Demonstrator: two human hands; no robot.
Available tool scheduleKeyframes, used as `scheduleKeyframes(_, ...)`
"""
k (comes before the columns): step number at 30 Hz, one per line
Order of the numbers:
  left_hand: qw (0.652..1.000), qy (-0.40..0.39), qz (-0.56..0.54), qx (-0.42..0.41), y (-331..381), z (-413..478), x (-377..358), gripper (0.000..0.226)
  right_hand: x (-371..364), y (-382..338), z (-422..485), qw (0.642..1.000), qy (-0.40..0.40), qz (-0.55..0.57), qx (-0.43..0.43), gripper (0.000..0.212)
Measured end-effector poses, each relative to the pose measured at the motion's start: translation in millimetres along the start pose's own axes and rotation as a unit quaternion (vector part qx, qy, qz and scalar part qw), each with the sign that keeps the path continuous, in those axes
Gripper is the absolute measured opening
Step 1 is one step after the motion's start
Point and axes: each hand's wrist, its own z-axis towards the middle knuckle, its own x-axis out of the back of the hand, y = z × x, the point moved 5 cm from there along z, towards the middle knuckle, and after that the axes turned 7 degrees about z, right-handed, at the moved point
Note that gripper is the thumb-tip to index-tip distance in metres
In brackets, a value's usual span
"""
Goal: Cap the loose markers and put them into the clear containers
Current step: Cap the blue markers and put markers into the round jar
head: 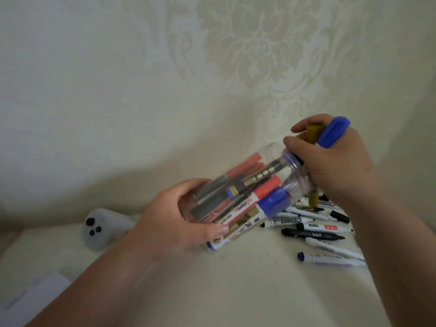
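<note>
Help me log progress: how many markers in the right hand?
2: a gold marker and a blue-capped marker, gripped in the right hand at the mouth of the clear container; the palm may hide more.

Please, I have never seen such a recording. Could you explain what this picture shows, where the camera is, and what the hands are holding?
There is no machine here: a person works with bare hands. The single picture comes from a camera worn on the head, looking down. The left hand grips a tilted clear jar that holds many markers. The right hand holds two markers, one blue-capped and one gold, at the jar's mouth. Loose markers lie on the table to the right, and a white device lies to the left.
</note>
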Motion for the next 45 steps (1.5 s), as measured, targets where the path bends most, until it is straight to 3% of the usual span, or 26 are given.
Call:
scheduleKeyframes(5,1.000,0.010,-0.012,0.002,-4,3,4,0.078,0,-1,-4,0.999,0.002,0.030,-0.037,0.005)
scheduleKeyframes(10,0.997,0.002,-0.072,0.003,-6,1,4,0.069,-8,-7,-7,0.987,-0.079,0.121,-0.064,0.010)
scheduleKeyframes(13,0.994,0.008,-0.105,-0.015,-3,1,0,0.064,2,-8,-1,0.986,0.016,0.160,-0.048,0.016)
scheduleKeyframes(15,0.994,0.030,-0.104,-0.033,-3,0,1,0.070,11,-5,3,0.957,0.113,0.253,-0.090,0.027)
scheduleKeyframes(17,0.993,0.053,-0.091,-0.051,-2,-4,1,0.077,13,-3,4,0.938,0.150,0.283,-0.129,0.037)
scheduleKeyframes(22,0.991,0.099,-0.041,-0.084,-5,-10,3,0.088,-3,-16,13,0.970,0.032,0.212,-0.116,0.044)
scheduleKeyframes(27,0.987,0.112,0.048,-0.103,1,-14,-2,0.089,-22,-22,10,0.934,-0.100,0.246,-0.238,0.040)
scheduleKeyframes(29,0.986,0.112,0.063,-0.109,4,-16,-4,0.087,-23,-22,5,0.945,-0.100,0.185,-0.252,0.049)
scheduleKeyframes(32,0.984,0.113,0.078,-0.115,5,-15,-4,0.087,-14,-19,5,0.975,-0.085,-0.028,-0.205,0.078)
scheduleKeyframes(34,0.985,0.110,0.066,-0.112,4,-15,-4,0.088,-12,-16,4,0.977,-0.082,-0.037,-0.196,0.087)
scheduleKeyframes(37,0.988,0.104,0.047,-0.103,3,-15,-4,0.089,-9,-13,6,0.965,-0.035,0.157,-0.207,0.055)
scheduleKeyframes(39,0.988,0.106,0.046,-0.101,3,-15,-4,0.090,-3,-10,12,0.958,-0.015,0.220,-0.185,0.036)
scheduleKeyframes(42,0.987,0.099,0.064,-0.107,5,-16,-6,0.088,-1,-11,14,0.984,-0.038,0.123,-0.121,0.015)
scheduleKeyframes(45,0.984,0.092,0.103,-0.109,5,-17,-8,0.088,-10,-12,10,0.991,-0.105,-0.038,-0.067,0.018)
